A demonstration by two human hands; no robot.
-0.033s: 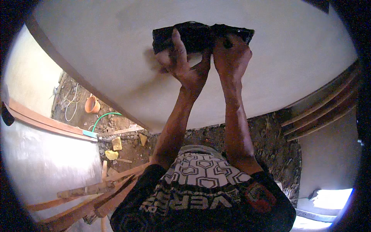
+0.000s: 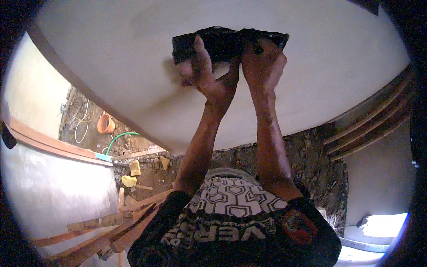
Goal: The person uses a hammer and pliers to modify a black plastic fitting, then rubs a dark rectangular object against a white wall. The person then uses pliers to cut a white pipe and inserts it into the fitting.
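Observation:
A long, flat black plastering float (image 2: pixel 222 42) lies against the pale plastered wall (image 2: pixel 120 62), its ends slightly ragged in outline. My right hand (image 2: pixel 263 64) is closed round its right part in a fist, and the grip itself is mostly hidden. On the left part, my left hand (image 2: pixel 208 73) bears on the float, one finger stretched up across its dark face. The thumb meets the lower edge, and the other fingers are bent near the lower left corner. Both forearms reach up and away from my body.
An orange bucket (image 2: pixel 106 123) and a green hose (image 2: pixel 119 137) are on the rough ground at left. Yellow blocks (image 2: pixel 134 167) lie nearer. Wooden planks (image 2: pixel 111 227) slant across the lower left, and more wooden bars (image 2: pixel 373 129) run along the right.
Both hands and the float have shifted very slightly left along the wall. The hold on the float looks the same.

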